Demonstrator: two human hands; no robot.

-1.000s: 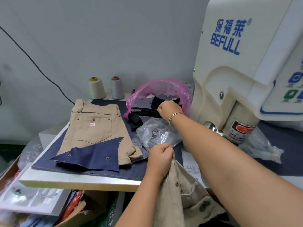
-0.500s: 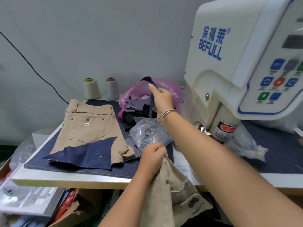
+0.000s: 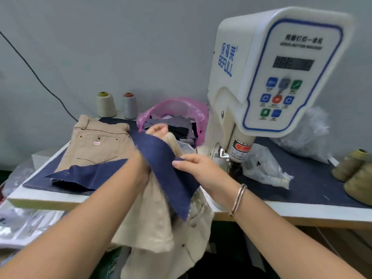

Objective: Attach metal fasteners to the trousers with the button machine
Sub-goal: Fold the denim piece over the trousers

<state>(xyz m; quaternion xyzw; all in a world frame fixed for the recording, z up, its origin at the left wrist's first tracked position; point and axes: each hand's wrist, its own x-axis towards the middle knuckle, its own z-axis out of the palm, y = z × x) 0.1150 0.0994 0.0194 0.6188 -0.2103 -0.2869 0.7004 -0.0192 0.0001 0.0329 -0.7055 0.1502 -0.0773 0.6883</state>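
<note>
Beige trousers (image 3: 149, 222) hang over the table's front edge, gripped by my left hand (image 3: 145, 158), whose fingers are partly hidden under cloth. A dark blue denim scrap (image 3: 171, 170) lies draped over that hand and the trousers. My right hand (image 3: 197, 168) pinches the scrap's right edge between thumb and fingers. The white button machine (image 3: 261, 81) stands just right of both hands, its metal punch head (image 3: 222, 154) close to my right hand. A clear bag of metal fasteners (image 3: 263, 168) lies at the machine's base.
A second pair of beige trousers (image 3: 96, 143) lies on the table at left with another blue denim piece (image 3: 86, 174) on it. A pink bag (image 3: 187, 109) of fabric scraps and two thread cones (image 3: 105, 104) stand behind. Olive thread cones (image 3: 354, 172) sit at far right.
My right hand came back from the pink bag with a blue denim scrap and laid it over my left hand and the trousers. My view swung right toward the machine.
</note>
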